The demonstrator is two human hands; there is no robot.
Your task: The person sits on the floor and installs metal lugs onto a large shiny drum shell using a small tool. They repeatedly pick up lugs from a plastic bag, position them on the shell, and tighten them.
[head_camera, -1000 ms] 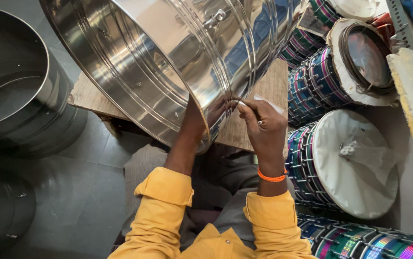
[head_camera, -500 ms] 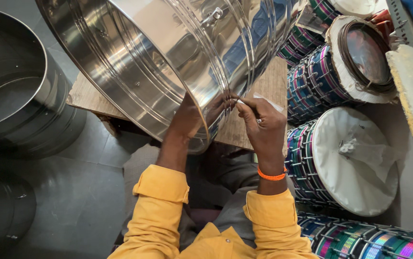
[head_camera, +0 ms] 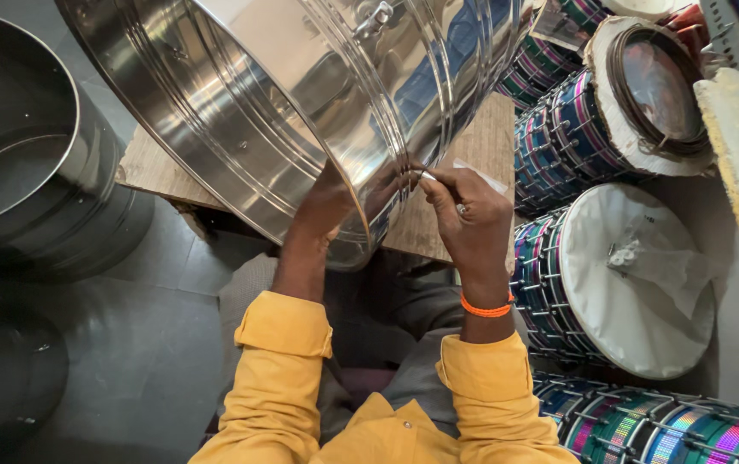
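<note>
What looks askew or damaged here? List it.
The steel drum shell tilts on the wooden board, steadied by the left hand and right hand. No damage shows.

A steel shell point(head_camera: 301, 112) lies tilted on a wooden board point(head_camera: 464, 198). Empty shells point(head_camera: 34, 172) stand left of it, and finished drums point(head_camera: 618, 283) are stacked on the right.

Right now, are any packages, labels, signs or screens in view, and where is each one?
Clear crumpled plastic bag: lies on the white round skin of the striped drum at the right, holding small metal parts.
White paper slip: on the brown wooden table, behind the right hand.
No signs or screens.
</note>
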